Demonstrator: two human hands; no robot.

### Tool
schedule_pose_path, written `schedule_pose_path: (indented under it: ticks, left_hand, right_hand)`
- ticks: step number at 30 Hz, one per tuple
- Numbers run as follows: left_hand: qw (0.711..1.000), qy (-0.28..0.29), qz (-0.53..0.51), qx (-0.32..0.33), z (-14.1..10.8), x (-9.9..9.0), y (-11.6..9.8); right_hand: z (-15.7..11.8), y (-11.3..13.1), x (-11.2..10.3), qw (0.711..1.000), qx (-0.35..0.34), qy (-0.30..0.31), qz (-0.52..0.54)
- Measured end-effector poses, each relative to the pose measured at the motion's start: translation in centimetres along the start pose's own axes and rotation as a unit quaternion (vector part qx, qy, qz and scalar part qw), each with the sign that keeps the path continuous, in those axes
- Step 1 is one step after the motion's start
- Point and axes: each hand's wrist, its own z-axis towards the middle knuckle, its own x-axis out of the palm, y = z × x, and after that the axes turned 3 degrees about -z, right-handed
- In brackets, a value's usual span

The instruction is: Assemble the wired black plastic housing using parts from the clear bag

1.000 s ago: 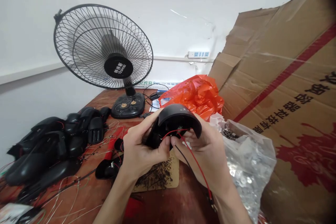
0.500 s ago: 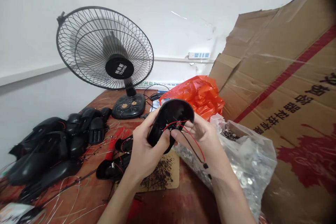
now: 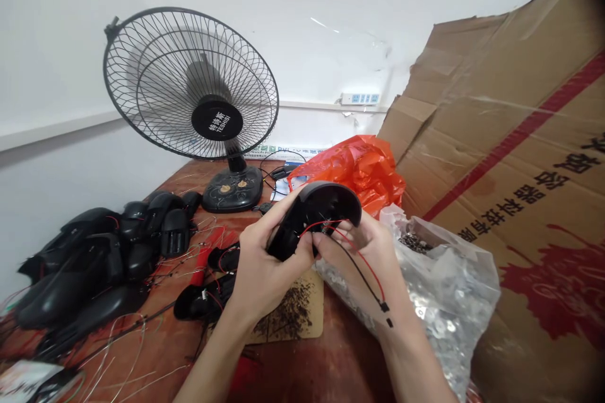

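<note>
Big cardboard carton [image 3: 510, 138] fills R side of frame; contents can't be seen. Fan [image 3: 217, 116], upper L, stands on the table. Pile of black housings [image 3: 94, 264], mid-L, w/ thin wires around. Clear plastic bag [image 3: 483, 296], lower R: flat metal washers [image 3: 437, 326] in it, plus small dark metal pcs [image 3: 413, 241] nr its mouth. Orange bag [image 3: 359, 167], just R of ctr, crumpled; contents hidden. Brown board [image 3: 314, 312], btm ctr, w/ dark scraps on it. Black shell [image 3: 295, 233], ctr of frame, held up, hollow side twd camera. L hand [image 3: 265, 258] clamped on its L side, thumb at near edge, other fingers round the outside. R hand [image 3: 373, 258] grips R side; thumb tip next to L thumb, rest partly hid, can't tell how far bent. Red wire [image 3: 369, 262] + black wire [image 3: 362, 272] trail over R hand, ending in small black plugs [image 3: 384, 306] by R wrist.
</note>
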Motion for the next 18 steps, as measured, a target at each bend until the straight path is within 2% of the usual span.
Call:
schedule_pose_path:
  ticks: [4, 10, 13, 18]
  left_hand:
    - [0.999, 0.014, -0.023, -0.027, 0.2, -0.3, 0.2]
    - [0.985, 0.073, -0.116, -0.104, 0.2, -1.1, 0.6]
    - [0.983, 0.061, -0.110, -0.137, 0.0, -0.6, 0.1]
    - [0.996, 0.013, -0.028, -0.086, -0.8, 0.7, -0.6]
  right_hand:
    - [0.3, 0.3, -0.4, 1.000, 0.011, 0.005, -0.024]
    - [1.1, -0.8, -2.0, 0.993, 0.059, 0.092, 0.040]
    - [1.2, -1.1, -2.4, 0.992, 0.067, 0.097, 0.049]
    - [0.5, -0.7, -1.4, 0.994, 0.028, 0.100, 0.028]
